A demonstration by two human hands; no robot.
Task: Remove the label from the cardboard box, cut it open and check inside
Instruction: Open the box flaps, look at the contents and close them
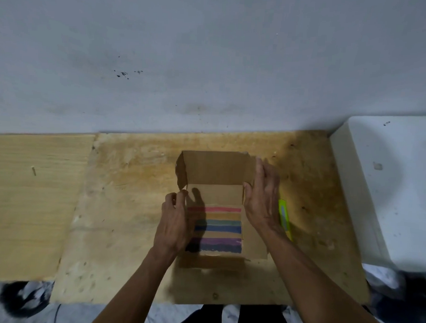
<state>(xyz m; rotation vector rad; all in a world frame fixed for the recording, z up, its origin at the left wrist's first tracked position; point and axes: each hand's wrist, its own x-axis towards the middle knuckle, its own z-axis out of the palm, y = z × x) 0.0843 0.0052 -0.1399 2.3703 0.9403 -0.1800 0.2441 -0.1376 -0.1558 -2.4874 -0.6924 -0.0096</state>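
Both of our hands are working at one cardboard box (215, 205), which is sitting open near the middle of a rough, pitted plywood board (122, 226). Starting at the left, a second, paler and smoother wooden panel (36, 203) is lying beside the plywood, with one small peg-like bit (34, 171) resting on it. Our left hand (173, 222) is pressing against the box's left side, its fingers (179, 196) curling narrowly and pinching at the lower corner of the left flap; we cannot tell how firmly they are gripping it. We are counting three raised flaps on the box: a left one, a far one standing upright, and a right one. Inside, the flat brown floor is showing several horizontal coloured stripes (216, 230), roughly six: pink, orange, green, blue, purple and dark navy, with soft chalky edges. Our right hand (262, 204) is lying flat and spread wide against the outside of the right wall, its thumb hooking over the edge, holding nothing else. Just right of that hand, one slim neon-yellow cutter (285, 218) is lying on the plywood, partly hidden by our wrist. At the far right, one smooth white block-shaped surface (385, 186) is standing beside the board.
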